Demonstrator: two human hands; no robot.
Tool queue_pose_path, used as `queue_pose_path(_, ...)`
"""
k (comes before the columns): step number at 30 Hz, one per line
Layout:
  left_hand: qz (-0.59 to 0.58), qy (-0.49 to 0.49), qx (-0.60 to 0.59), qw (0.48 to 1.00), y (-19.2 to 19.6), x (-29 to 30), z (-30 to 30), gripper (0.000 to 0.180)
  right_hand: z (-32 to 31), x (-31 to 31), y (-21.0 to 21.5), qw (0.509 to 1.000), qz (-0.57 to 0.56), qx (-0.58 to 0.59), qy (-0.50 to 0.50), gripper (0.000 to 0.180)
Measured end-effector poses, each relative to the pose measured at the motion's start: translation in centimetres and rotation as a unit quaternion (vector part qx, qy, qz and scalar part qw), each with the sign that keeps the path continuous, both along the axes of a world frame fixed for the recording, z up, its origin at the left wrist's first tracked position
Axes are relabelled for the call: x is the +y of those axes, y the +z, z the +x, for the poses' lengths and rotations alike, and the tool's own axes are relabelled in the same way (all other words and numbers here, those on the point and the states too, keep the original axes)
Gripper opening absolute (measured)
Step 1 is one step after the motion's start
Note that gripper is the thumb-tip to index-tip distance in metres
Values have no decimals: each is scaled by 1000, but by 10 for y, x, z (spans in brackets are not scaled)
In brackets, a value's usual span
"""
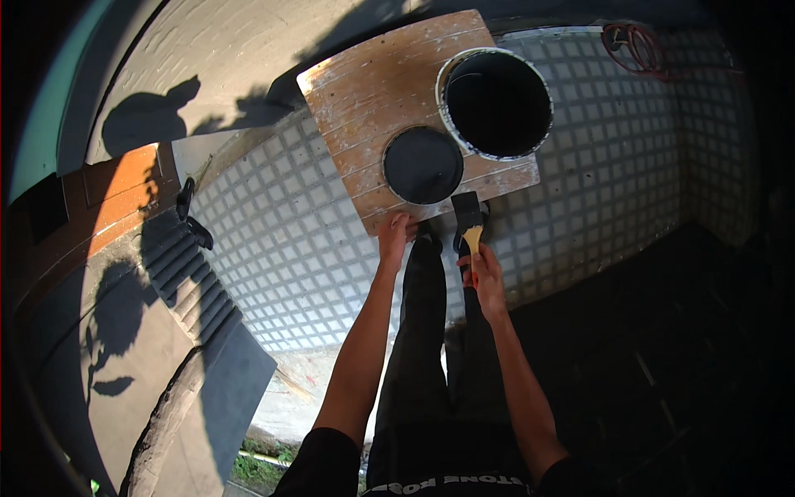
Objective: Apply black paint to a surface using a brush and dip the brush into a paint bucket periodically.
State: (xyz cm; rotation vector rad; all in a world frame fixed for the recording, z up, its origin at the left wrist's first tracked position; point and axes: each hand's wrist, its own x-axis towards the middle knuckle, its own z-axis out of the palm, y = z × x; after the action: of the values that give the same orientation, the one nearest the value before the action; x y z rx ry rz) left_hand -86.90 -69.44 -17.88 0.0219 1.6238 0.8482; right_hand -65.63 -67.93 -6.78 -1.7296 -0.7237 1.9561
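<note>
A paintbrush (471,236) with a pale yellow handle and dark, paint-coated bristles is in my right hand (487,280), its fingers wrapped round the handle. The bristles point away from me, just off the near edge of a worn wooden board (364,108). At that same edge is my left hand (394,238), fingers curled; what they hold, if anything, is hidden. A round container of dark grey paint (422,166) stands on the board, ahead of both hands. Behind it to the right is a larger bucket (497,103) with a paint-smeared white rim and a dark inside.
Light checkered tiles (290,182) surround the board. A red hose (642,50) lies coiled at the far right. Dark footwear (195,224) sits by ridged steps (195,282) on the left. My legs (424,323) are close below the board, and deep shade covers the right side.
</note>
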Motion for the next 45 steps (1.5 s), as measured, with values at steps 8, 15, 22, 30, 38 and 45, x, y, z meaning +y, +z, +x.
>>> queue_pose_path(8, -51, -385, 273, 880, 47, -128, -28, 33, 130, -36, 32, 987, 129, -88, -48, 36)
queue_pose_path(15, -189, -358, 73, 912, 126, -146, -18, 26, 291, -75, 78, 894, 221, -375, -106, 34)
queue_pose_path(22, -55, -452, -23, 890, 164, -36, 47, 56, 394, -98, 116, 838, 101, -487, -224, 37)
queue_pose_path(30, -9, -582, 38, 812, 162, 184, 150, 37, 452, -65, 134, 747, -46, -539, -386, 35)
queue_pose_path(38, -24, -560, 81, 824, 137, 375, 295, 27, 476, -27, 136, 705, -128, -556, -422, 35)
queue_pose_path(45, 15, -669, 117, 734, 144, 540, 487, 34, 508, 37, 156, 631, -155, -551, -524, 35)
